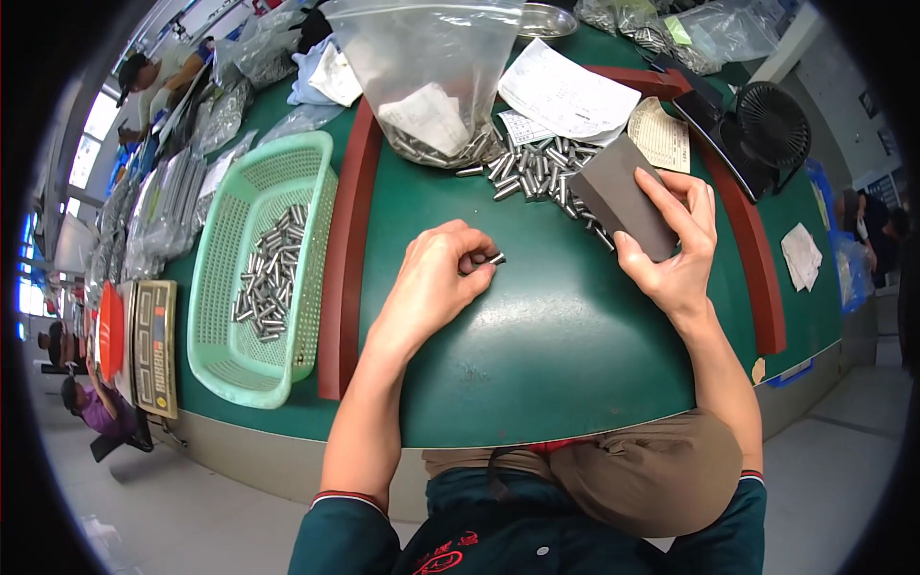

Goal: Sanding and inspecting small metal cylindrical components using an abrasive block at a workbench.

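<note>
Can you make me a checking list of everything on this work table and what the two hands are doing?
Surface: green table mat with red edge strips.
Job's things: loose metal pins; dark grey block.
Clutter: green basket with pins, clear bag of pins, paper slips, small black fan.
Hands: left hand pinches a pin; right hand holds the block.
Cables: nothing seen.
Surroundings: other people working at the far left.

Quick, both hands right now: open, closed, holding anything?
Left hand: closed, fingertips pinching small metal pins against the green table.
Right hand: closed around a dark grey block, held beside the pile of pins.
</note>
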`<state>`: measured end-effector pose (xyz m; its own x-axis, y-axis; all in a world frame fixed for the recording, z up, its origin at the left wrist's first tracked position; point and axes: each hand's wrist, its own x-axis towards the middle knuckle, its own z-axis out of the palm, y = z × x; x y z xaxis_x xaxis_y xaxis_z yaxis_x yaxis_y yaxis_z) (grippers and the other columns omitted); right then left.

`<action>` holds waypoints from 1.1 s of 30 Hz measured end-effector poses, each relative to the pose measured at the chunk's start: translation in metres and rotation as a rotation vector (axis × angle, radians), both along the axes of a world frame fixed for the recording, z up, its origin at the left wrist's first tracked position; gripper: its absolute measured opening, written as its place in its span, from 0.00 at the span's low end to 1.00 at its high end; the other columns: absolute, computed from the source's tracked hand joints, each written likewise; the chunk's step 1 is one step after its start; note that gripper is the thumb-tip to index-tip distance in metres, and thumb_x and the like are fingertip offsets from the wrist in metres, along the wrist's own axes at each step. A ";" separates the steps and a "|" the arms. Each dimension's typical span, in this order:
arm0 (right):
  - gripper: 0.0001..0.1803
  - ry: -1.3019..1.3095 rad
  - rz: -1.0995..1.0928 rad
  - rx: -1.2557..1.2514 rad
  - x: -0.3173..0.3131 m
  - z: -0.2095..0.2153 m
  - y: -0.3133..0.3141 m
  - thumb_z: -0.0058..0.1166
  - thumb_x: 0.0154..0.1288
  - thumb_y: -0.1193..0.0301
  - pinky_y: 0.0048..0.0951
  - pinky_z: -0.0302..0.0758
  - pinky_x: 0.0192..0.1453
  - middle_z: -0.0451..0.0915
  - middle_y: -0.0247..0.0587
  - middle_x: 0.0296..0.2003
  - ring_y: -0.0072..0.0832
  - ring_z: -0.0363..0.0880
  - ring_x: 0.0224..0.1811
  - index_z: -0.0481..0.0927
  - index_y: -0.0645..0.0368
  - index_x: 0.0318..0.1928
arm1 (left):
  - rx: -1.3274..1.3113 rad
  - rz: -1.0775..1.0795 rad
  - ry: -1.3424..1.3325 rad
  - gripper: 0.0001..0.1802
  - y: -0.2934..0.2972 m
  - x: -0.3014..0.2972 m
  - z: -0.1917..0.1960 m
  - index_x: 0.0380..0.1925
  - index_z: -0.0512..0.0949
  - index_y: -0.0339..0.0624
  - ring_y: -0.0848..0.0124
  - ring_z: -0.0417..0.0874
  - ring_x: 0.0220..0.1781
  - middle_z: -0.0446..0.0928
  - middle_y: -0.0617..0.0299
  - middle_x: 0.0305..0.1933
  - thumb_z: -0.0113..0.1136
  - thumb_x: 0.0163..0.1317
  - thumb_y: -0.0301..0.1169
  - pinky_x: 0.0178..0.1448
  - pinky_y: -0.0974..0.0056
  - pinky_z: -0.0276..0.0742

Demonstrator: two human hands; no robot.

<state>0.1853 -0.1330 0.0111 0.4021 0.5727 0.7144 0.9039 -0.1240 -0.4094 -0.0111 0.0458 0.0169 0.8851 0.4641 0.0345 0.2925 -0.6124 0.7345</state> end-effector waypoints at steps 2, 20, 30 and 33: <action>0.33 -0.040 0.012 -0.019 0.003 0.000 0.000 0.63 0.36 0.70 0.35 0.70 0.51 0.76 0.47 0.43 0.37 0.73 0.45 0.82 0.62 0.51 | 0.044 -0.011 0.016 0.08 -0.003 0.002 -0.002 0.34 0.82 0.31 0.69 0.77 0.29 0.75 0.57 0.28 0.64 0.51 0.21 0.36 0.65 0.74; 0.33 -0.006 0.024 0.042 -0.001 -0.001 -0.003 0.64 0.35 0.67 0.37 0.68 0.51 0.75 0.48 0.44 0.39 0.72 0.43 0.82 0.62 0.50 | -0.645 -0.166 -0.466 0.03 -0.006 0.010 -0.020 0.39 0.75 0.36 0.73 0.80 0.44 0.79 0.59 0.42 0.57 0.66 0.21 0.51 0.66 0.78; 0.37 -0.106 0.462 0.082 -0.041 0.010 0.005 0.67 0.32 0.63 0.38 0.64 0.43 0.76 0.47 0.46 0.38 0.72 0.39 0.82 0.54 0.52 | -0.725 -0.067 -0.439 0.10 -0.010 0.011 -0.028 0.46 0.81 0.33 0.80 0.78 0.43 0.81 0.66 0.43 0.59 0.65 0.23 0.49 0.72 0.76; 0.35 -0.041 0.348 0.113 -0.031 0.008 0.011 0.67 0.33 0.64 0.39 0.65 0.45 0.76 0.46 0.44 0.39 0.72 0.40 0.82 0.55 0.50 | -0.647 -0.105 -0.454 0.08 -0.012 0.011 -0.027 0.43 0.82 0.32 0.78 0.78 0.43 0.80 0.61 0.46 0.58 0.65 0.20 0.48 0.71 0.76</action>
